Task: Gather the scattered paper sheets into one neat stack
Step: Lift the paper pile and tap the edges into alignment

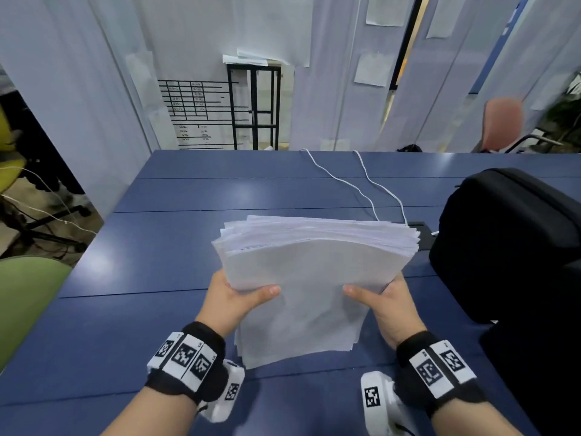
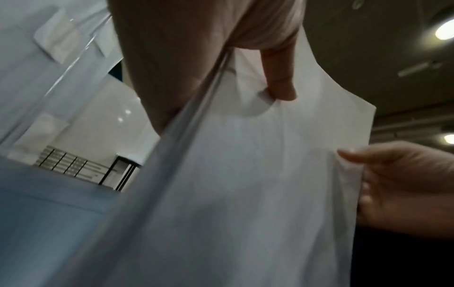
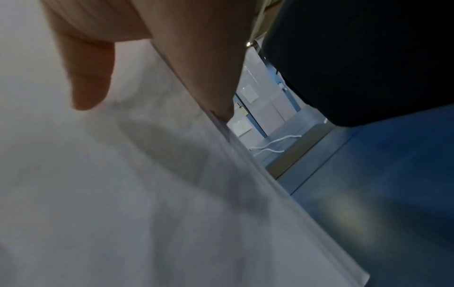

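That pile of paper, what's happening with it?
A person holds a stack of paper sheets upright over the blue table, left hand and right hand gripping its sides. The top edges are still fanned and uneven, so it isn't squared yet. A black bag sits to the right.

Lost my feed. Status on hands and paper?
Both hands, left and right, grip the stack. Upright on table, top edges uneven. Black bag close right.

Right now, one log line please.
paper stack: upright on blue table, top edges uneven | left hand: gripping | right hand: gripping
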A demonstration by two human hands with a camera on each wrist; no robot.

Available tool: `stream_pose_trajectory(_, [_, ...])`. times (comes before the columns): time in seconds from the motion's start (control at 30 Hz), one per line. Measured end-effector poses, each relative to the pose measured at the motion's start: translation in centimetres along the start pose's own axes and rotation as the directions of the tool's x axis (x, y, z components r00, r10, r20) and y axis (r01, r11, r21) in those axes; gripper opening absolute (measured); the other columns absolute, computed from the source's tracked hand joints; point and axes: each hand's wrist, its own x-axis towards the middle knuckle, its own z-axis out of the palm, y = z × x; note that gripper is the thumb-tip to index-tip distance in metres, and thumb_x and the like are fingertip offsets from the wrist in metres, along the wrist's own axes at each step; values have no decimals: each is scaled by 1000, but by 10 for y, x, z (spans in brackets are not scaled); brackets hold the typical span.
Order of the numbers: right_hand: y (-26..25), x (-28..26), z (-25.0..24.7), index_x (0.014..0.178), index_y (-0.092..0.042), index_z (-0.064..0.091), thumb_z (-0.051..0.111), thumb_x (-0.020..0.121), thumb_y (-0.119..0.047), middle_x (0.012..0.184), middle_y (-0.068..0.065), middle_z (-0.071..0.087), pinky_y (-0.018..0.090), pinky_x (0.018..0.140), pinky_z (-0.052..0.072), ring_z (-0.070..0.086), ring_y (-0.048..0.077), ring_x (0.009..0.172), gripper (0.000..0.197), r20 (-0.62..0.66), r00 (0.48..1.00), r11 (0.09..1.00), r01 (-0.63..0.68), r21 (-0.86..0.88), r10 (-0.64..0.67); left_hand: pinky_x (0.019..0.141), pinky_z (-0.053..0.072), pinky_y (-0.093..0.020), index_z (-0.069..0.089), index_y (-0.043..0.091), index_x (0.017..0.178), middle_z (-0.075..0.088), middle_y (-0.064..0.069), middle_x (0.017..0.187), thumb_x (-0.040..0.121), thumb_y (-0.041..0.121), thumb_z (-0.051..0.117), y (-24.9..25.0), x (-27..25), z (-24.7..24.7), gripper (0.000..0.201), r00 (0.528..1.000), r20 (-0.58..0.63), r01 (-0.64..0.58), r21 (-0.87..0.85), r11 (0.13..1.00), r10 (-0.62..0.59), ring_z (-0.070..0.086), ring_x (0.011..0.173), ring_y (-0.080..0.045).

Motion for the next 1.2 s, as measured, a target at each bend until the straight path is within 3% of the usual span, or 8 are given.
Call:
stream_pose_trajectory(0.13, [-1,2,-1,120,-10,49,45,73,31,110,12,65,29,77,53,65,20,98,62,-39,999,999,5,-35,-6,76,55,-24,69,9,103,76,-1,98,47,31,86,1,3,2,63,998,-51,-40,-46,998,37,72,92,-17])
stream_pose_trajectory(0.3, [-5,-8,1,113,-16,52,34,73,34,104,-4,69,19,76,53,66,5,96,67,-30,998,997,56,-49,-58,77,55,-23,66,4,109,75,-4,102,48,30,87,1,5,-1,69,997,-51,-64,-53,997,61,72,96,-20])
stream_pose_trajectory(0.43, [-11,-10,2,125,-6,47,30,72,36,117,2,62,15,78,52,61,11,107,70,-67,994,996,91,22,-89,75,55,-23,65,3,110,75,-5,102,47,30,87,-3,6,-2,72,997,-46,-61,-79,995,57,72,95,-20])
stream_pose_trajectory(0.53, [-12,-11,4,120,-12,50,28,73,36,107,-1,66,15,71,52,66,4,96,70,30,999,999,44,24,-45,74,55,-20,69,8,103,76,-2,98,48,30,86,0,4,-1,61,998,-18,-68,-97,993,67,72,93,-17])
stream_pose_trajectory(0.77, [-13,-7,5,116,-8,49,28,73,36,99,1,65,16,68,53,67,2,87,66,21,998,995,62,82,-64,76,55,-21,69,12,103,76,-2,101,44,41,93,3,3,0,70,995,17,-92,-128,988,95,72,95,-17])
stream_pose_trajectory(0.93, [-10,-4,3,118,-9,52,44,58,11,96,-5,72,22,75,53,67,10,93,63,59,996,995,66,76,-71,75,54,-19,69,12,101,76,1,98,42,40,93,4,3,-2,69,996,26,-86,-135,987,90,72,93,-14])
stream_pose_trajectory(1.03, [-13,-4,2,125,-7,47,42,61,18,102,-5,68,19,75,53,64,7,96,69,42,994,990,100,102,-104,75,55,-22,69,11,103,76,-3,101,41,53,92,3,2,-3,79,997,30,-73,-140,987,78,72,95,-20])
stream_pose_trajectory(1.2, [-10,-1,6,129,-9,46,44,57,10,112,1,65,19,77,52,63,8,101,74,83,994,995,68,75,-74,76,55,-25,75,19,95,76,-5,99,45,32,90,6,3,1,53,997,30,-71,-179,981,78,72,93,-20])
